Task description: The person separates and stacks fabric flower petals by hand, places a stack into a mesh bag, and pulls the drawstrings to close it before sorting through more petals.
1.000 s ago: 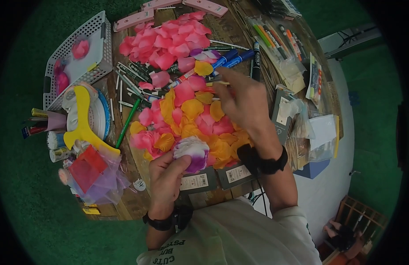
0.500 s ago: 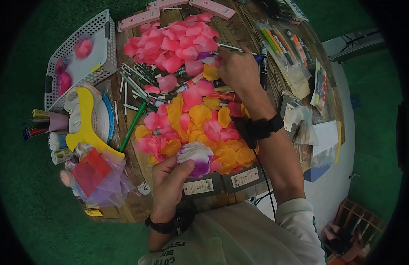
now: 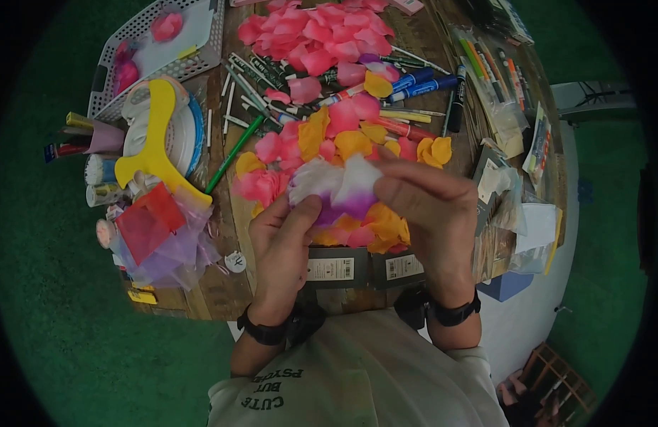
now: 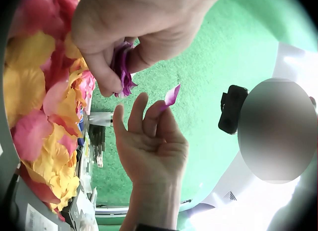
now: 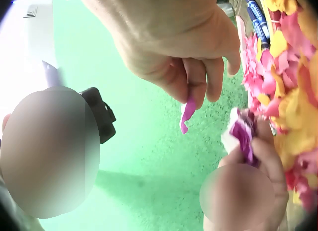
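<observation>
Petal [image 3: 359, 178], wht/purple, now pinched in R hand [image 3: 439, 220], back near petal bunch [image 3: 311, 182] pinched in L hand [image 3: 283, 238]; prob. another to add.

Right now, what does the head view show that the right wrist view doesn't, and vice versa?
Only the head view: the white basket, yellow Y-shaped piece and red sheet.

Only the right wrist view: a black device at left, away from both wrists, and a clear gap between the hands' petals.

Both: left hand holding the purple-and-white stack, right hand pinching a single petal, plus pink petals and blue markers.
</observation>
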The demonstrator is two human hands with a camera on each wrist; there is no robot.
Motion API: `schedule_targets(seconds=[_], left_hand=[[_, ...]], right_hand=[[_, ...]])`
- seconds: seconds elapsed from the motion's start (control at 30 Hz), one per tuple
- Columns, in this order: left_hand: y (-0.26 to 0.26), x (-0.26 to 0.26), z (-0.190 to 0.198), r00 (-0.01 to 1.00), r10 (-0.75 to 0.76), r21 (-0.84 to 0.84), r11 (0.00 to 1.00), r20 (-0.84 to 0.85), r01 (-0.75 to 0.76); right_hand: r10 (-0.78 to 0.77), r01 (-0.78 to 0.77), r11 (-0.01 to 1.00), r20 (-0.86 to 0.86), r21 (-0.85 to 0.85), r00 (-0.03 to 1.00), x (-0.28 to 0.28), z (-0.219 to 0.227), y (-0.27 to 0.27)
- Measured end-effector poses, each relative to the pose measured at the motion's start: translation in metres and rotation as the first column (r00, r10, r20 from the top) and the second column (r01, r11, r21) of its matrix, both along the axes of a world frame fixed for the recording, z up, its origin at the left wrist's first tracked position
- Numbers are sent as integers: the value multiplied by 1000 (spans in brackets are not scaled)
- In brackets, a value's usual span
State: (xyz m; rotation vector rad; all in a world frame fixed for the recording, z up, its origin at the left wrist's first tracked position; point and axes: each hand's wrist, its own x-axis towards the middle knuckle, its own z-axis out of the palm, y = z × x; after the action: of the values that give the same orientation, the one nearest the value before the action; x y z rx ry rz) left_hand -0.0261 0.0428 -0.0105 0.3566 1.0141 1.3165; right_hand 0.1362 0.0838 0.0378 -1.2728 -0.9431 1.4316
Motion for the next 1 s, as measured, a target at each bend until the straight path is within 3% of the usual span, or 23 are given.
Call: schedule_targets(seconds=[0.1, 0.13, 0.2, 0.3, 0.53, 0.63, 0.7, 0.83, 1.0], left_hand=[[-3, 7, 5, 999, 26, 41, 999, -36, -25], [-3, 11, 10, 998, 35, 38, 999, -44, -33], [-5, 11, 14, 997, 46, 38, 998, -55, -44], [-9, 9, 14, 996, 0, 74, 997, -87, 6], [-12, 14, 18, 990, -22, 78, 996, -138, 33], [-13, 17, 17, 990, -27, 92, 995, -141, 41], [-12, 16, 15, 990, -16, 110, 993, -141, 32], [-9, 17, 19, 991, 11, 100, 995, -131, 2], [-10, 16, 20, 996, 51, 104, 994, -79, -42]], right_hand=[[117, -220, 913, 295, 344, 948, -10, -11, -13], [119, -222, 912, 296, 344, 948, -12, -12, -15], [-59, -340, 798, 626, 497, 777, -16, -12, -16], [-147, -367, 756, 687, 542, 712, -18, -14, -17], [-165, -330, 819, 743, 470, 649, -16, -8, -19], [-184, -290, 821, 709, 492, 681, -13, -13, -20], [-18, -174, 917, 475, 359, 880, -12, -15, -23], [-20, -254, 889, 585, 382, 811, -7, -10, -22], [-15, -116, 961, 461, 253, 887, -12, -9, -27]])
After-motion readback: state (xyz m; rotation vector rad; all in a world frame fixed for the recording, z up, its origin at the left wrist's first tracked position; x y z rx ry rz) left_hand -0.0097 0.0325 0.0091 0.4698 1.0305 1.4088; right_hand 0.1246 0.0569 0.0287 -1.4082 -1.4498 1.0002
